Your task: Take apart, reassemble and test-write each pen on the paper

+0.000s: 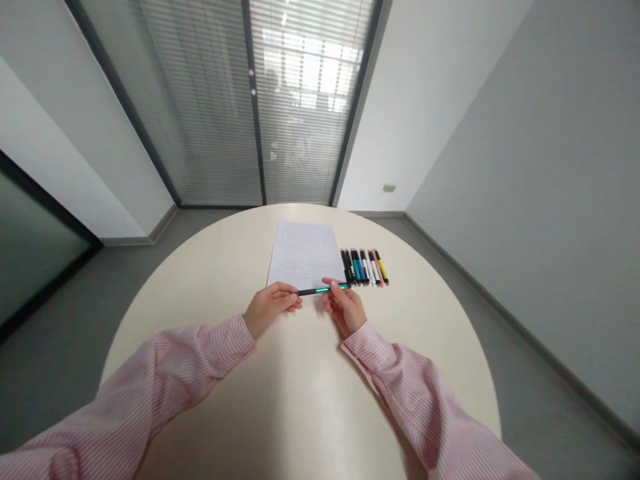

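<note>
A green and black pen (323, 290) lies level between my two hands, above the near edge of the paper. My left hand (273, 307) pinches its black end between thumb and fingers. The thumb and fingers of my right hand (346, 308) are closed around the green part towards the other end. Just beyond the pen, a lined sheet of paper (306, 253) rests on the table. To the right of the sheet several pens (364, 267) lie side by side in a row, with black, green, blue, white, pink and yellow bodies.
The round cream table (210, 287) carries all of these things. Behind it stand a glass partition with blinds (210, 113) and a white wall with a socket (389, 189). Grey floor (200, 223) shows around the table's edge.
</note>
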`<state>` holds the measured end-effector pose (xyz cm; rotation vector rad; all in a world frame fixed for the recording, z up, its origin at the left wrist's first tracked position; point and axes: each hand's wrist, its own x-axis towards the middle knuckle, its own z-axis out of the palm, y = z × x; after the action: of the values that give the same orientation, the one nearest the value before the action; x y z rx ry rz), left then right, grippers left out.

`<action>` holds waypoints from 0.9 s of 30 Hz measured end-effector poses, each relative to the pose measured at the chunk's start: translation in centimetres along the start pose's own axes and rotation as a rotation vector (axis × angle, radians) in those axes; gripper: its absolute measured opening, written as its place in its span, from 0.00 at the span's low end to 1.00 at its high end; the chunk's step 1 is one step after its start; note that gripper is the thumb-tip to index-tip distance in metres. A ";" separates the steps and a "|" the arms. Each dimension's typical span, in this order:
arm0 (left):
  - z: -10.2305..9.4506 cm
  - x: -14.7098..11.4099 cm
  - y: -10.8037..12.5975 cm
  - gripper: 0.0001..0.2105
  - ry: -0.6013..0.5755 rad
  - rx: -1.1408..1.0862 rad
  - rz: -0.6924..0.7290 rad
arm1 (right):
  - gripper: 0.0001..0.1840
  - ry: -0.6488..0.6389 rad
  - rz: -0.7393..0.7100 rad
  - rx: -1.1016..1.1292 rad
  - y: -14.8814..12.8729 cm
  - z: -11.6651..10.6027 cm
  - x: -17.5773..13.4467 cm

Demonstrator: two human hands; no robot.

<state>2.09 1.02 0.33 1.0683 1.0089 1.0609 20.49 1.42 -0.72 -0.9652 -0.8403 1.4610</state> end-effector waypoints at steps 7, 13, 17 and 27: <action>-0.9 0.6 -0.3 0.17 0.051 0.195 0.059 | 0.19 -0.022 0.127 0.134 -0.5 -0.2 0.2; -1.6 1.0 -0.5 0.17 0.053 0.215 0.090 | 0.18 -0.030 0.166 0.121 -0.3 -0.1 0.1; -1.6 0.9 -0.7 0.15 0.076 0.245 0.128 | 0.18 -0.008 0.174 0.123 -0.1 0.0 -0.1; -1.8 0.5 -1.3 0.08 0.040 0.522 0.321 | 0.18 0.014 0.175 0.093 0.0 0.1 0.1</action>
<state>0.64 1.66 -1.30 1.6816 1.2081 1.1021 20.36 1.50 -0.71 -0.9968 -0.6850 1.6268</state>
